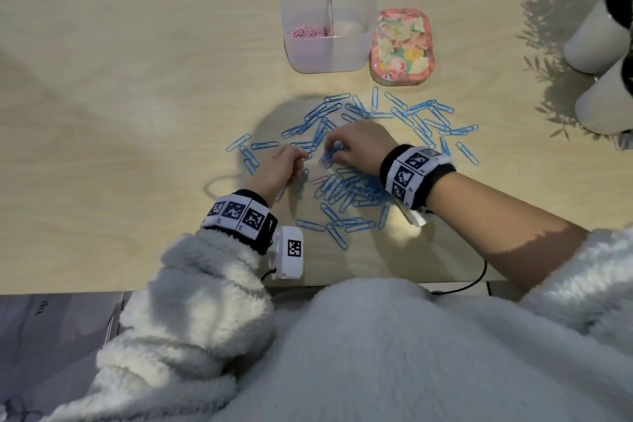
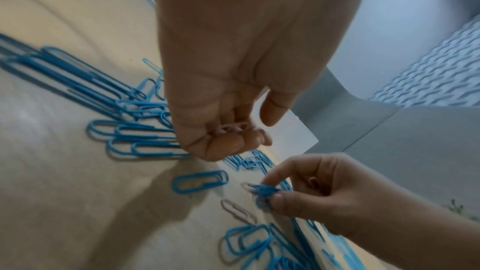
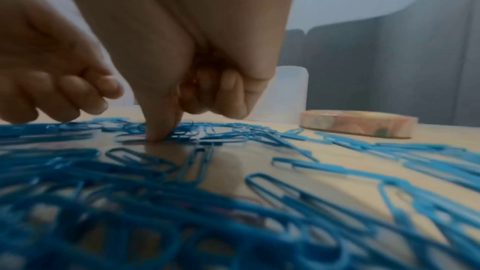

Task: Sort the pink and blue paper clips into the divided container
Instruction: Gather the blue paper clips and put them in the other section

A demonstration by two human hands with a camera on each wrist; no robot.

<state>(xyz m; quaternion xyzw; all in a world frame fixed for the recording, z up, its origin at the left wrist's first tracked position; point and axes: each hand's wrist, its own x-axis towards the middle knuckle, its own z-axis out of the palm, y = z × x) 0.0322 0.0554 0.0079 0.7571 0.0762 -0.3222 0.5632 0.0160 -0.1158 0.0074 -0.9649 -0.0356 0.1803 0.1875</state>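
Blue paper clips (image 1: 346,161) lie scattered over the wooden table (image 1: 120,113), with one pink clip (image 1: 318,179) among them. The left hand (image 1: 279,168) curls around a few pink clips (image 2: 232,128). The right hand (image 1: 359,147) pinches a small bunch of blue clips (image 2: 265,191). Beyond them, the divided container (image 1: 329,27) holds pink clips in its left compartment, just beside a floral tin (image 1: 400,46).

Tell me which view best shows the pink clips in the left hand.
Left wrist: the pink clips sit visibly in the left hand's curled fingers. The head view shows only the back of that hand; the right wrist view shows its fingers, no pink.
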